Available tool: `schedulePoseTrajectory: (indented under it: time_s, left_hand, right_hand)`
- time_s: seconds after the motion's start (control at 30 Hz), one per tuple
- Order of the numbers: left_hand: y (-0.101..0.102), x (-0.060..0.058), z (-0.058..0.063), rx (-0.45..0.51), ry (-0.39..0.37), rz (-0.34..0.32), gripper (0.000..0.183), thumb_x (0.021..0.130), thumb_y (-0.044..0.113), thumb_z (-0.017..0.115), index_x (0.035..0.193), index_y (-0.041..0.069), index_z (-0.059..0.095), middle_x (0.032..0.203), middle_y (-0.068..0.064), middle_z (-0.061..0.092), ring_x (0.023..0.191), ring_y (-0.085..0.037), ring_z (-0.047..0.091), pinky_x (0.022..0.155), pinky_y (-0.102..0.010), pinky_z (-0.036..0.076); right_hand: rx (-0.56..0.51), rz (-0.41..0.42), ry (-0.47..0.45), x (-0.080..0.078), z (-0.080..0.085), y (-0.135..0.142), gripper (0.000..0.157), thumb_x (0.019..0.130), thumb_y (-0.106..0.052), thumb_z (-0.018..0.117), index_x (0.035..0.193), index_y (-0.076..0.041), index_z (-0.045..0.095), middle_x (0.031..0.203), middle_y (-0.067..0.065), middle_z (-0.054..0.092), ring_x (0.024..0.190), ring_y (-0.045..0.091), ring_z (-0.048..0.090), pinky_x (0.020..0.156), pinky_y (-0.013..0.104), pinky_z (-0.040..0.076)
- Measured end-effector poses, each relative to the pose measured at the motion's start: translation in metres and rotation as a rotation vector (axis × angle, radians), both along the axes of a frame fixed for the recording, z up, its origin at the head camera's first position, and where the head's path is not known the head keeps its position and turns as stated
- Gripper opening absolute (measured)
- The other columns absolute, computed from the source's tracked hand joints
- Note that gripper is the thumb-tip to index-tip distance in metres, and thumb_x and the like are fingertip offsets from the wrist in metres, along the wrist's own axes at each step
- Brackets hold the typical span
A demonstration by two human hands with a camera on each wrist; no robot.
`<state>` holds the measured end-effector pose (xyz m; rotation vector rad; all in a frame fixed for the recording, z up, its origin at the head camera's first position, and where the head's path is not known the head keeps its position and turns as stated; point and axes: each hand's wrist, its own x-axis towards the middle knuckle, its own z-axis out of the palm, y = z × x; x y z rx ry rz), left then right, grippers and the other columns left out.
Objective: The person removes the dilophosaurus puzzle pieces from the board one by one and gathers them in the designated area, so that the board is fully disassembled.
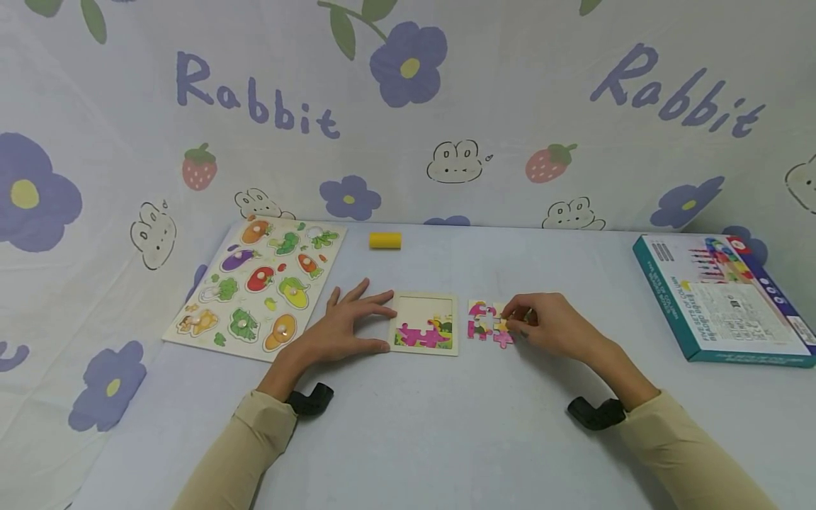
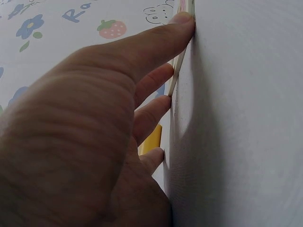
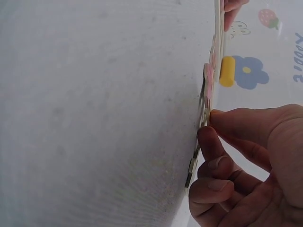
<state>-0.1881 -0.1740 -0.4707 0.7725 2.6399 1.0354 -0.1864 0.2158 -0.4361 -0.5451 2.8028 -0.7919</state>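
A small wooden jigsaw tray (image 1: 404,308) lies mid-table, with pink and green pieces fitted along its lower part. Against its left edge rest the spread fingers and thumb of my left hand (image 1: 341,326); the left wrist view shows the fingertips touching the tray's side. Just right of the tray is a cluster of loose jigsaw pieces (image 1: 478,331), mostly pink. At the right side of that cluster, my right hand (image 1: 551,324) pinches a jigsaw piece between thumb and forefinger; its fingers hide much of that piece. In the right wrist view, a pink piece (image 3: 209,82) stands out beside the fingertips.
A vegetable peg puzzle board (image 1: 217,312) lies to the left, close to my left hand. Behind the tray sits a yellow cylinder (image 1: 385,241). At the far right is a teal-edged box (image 1: 733,319). A printed cloth (image 1: 497,85) hangs at the back.
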Motion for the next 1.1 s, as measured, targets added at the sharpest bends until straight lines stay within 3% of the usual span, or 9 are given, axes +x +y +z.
schedulePoseTrajectory:
  time_s: [0.83, 1.1]
  left_hand:
    - [-0.001, 0.0, -0.001, 0.011, 0.013, -0.008, 0.055, 0.089, 0.034, 0.085, 0.14, 0.022, 0.069, 0.171, 0.0, 0.042, 0.169, -0.036, 0.007, 0.129, -0.072, -0.012]
    - [0.0, -0.001, -0.001, 0.004, 0.01, -0.003, 0.055, 0.089, 0.035, 0.085, 0.14, 0.022, 0.069, 0.171, 0.001, 0.042, 0.169, -0.036, 0.007, 0.129, -0.072, -0.012]
  right_hand:
    - [-0.002, -0.016, 0.007, -0.002, 0.005, -0.002, 0.018, 0.098, -0.013, 0.075, 0.115, -0.01, 0.076, 0.098, 0.006, 0.072, 0.083, 0.018, 0.057, 0.067, 0.022, 0.052]
    - [-0.06, 0.045, -0.018, -0.007, 0.006, -0.022, 0.015, 0.098, -0.013, 0.074, 0.113, -0.009, 0.076, 0.094, 0.005, 0.071, 0.07, 0.014, 0.057, 0.059, 0.023, 0.05]
